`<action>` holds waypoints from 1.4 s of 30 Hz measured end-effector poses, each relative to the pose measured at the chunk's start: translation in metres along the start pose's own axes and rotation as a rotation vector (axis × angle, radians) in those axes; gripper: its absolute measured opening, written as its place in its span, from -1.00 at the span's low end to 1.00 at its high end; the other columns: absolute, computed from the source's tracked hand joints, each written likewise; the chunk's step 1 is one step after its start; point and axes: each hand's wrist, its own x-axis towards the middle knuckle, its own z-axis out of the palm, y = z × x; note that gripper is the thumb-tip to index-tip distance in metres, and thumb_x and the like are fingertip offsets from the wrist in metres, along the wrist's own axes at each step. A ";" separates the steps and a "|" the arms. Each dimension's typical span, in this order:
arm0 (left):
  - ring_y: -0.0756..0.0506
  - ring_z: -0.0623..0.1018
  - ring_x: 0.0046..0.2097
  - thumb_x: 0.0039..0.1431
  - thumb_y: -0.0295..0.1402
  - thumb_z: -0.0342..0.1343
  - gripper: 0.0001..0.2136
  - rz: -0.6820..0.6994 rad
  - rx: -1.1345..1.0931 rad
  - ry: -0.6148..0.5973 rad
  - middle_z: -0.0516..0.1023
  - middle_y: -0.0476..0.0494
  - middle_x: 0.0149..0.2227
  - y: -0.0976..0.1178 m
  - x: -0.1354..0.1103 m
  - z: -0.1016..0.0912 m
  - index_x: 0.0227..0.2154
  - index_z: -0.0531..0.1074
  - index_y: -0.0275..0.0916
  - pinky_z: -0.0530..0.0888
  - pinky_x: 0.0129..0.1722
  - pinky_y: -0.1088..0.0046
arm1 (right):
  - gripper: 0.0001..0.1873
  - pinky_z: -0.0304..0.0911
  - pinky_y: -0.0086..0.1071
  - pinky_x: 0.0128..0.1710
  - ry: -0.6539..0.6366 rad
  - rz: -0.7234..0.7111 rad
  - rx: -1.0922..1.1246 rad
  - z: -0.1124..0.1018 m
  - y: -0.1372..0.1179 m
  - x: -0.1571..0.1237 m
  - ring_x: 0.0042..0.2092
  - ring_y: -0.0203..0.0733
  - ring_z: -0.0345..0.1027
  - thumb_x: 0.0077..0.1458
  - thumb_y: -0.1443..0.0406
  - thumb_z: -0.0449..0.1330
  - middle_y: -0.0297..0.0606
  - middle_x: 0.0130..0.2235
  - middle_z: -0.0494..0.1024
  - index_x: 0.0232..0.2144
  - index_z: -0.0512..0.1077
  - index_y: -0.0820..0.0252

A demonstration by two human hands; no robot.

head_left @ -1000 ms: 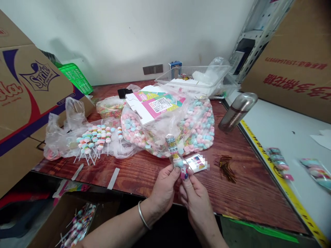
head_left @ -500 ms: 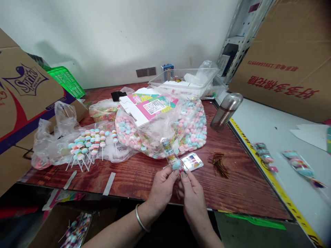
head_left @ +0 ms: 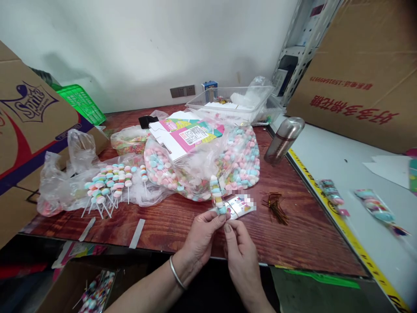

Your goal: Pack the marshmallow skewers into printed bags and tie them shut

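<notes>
My left hand (head_left: 202, 237) and my right hand (head_left: 239, 248) meet at the front edge of the wooden table (head_left: 182, 221), both pinched on the lower end of a wrapped candy skewer (head_left: 216, 196) that stands upright. Just behind it lies a small printed card (head_left: 241, 205). A big clear bag of pastel candies (head_left: 202, 167) lies beyond. To the left, several unwrapped candy skewers (head_left: 109, 182) rest on a crumpled plastic sheet (head_left: 61, 187).
Gold twist ties (head_left: 276, 206) lie right of the card, a steel flask (head_left: 283, 140) behind them. Wrapped skewers (head_left: 332, 193) lie on the white surface at right. Cardboard boxes (head_left: 29, 126) flank both sides; a clear tub (head_left: 234, 104) stands at the back, a box of skewers (head_left: 94, 291) below.
The wrapped skewer has tilted from leaning left to nearly upright. The camera view has shifted slightly, so the table's things sit a little further left.
</notes>
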 end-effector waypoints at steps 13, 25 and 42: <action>0.09 0.28 -0.58 -0.04 -0.19 0.32 -0.65 -0.220 0.062 -0.247 0.33 0.00 -0.66 0.002 0.002 -0.010 -0.29 0.60 -0.41 0.22 -0.51 0.58 | -0.63 -0.14 -0.60 -0.74 -0.185 0.312 0.411 -0.008 0.013 -0.013 -0.69 -0.53 -0.28 0.12 0.01 0.21 -0.65 -0.68 -0.01 -0.44 0.33 0.18; 0.05 0.33 -0.62 -0.03 -0.05 0.27 -0.57 -0.173 0.170 -0.122 0.38 -0.02 -0.64 -0.001 -0.007 0.006 -0.31 0.59 -0.39 0.22 -0.62 0.57 | -0.60 -0.06 -0.55 -0.70 -0.081 0.139 0.096 -0.008 0.020 -0.018 -0.65 -0.46 -0.13 0.17 -0.07 0.10 -0.59 -0.63 0.05 -0.41 0.27 0.13; 0.04 0.41 -0.48 -0.12 -0.17 0.37 -0.68 -0.106 0.015 0.041 0.50 -0.12 -0.52 -0.016 -0.006 0.010 -0.44 0.58 -0.39 0.32 -0.44 0.55 | -0.64 -0.14 -0.48 -0.69 -0.080 0.144 0.081 -0.013 0.015 -0.013 -0.63 -0.40 -0.12 0.09 -0.03 0.21 -0.53 -0.63 0.10 -0.42 0.35 0.12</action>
